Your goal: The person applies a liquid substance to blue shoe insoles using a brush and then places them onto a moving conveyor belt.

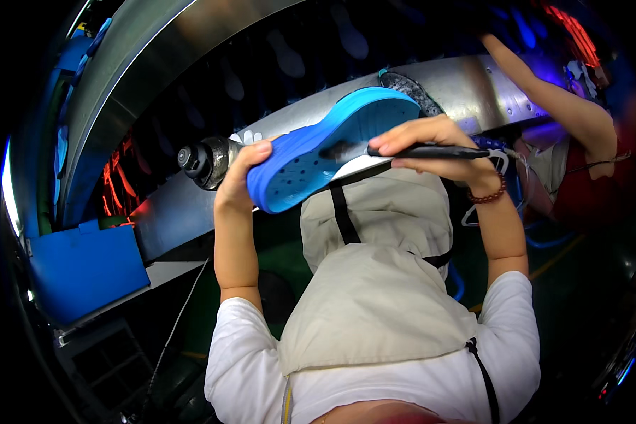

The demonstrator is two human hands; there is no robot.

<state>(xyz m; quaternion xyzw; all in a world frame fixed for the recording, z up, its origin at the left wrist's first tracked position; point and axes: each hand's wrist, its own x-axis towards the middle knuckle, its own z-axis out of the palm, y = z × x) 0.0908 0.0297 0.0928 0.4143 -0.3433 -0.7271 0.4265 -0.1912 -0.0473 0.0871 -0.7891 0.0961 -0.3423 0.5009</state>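
A blue shoe sole [290, 152], darker along its side wall and lighter inside, is held up tilted in front of me. My left hand [240, 173] grips its left end, the thumb over the rim. Several small dark dots show on the sole's inner face near that end. Between the fingers of my right hand [438, 138] is a brush [442, 152] with a black handle. Its bristles point left and lie against or just over the inside of the sole; I cannot tell which.
Behind the sole runs a metal ledge [473, 88], bearing a dark oval dish [413, 92]. A black-capped container [198, 162] stands left of my left hand. Pale soles [286, 56] line the dark area beyond. At right reaches a co-worker's arm [558, 99]; a blue panel [85, 268] is at left.
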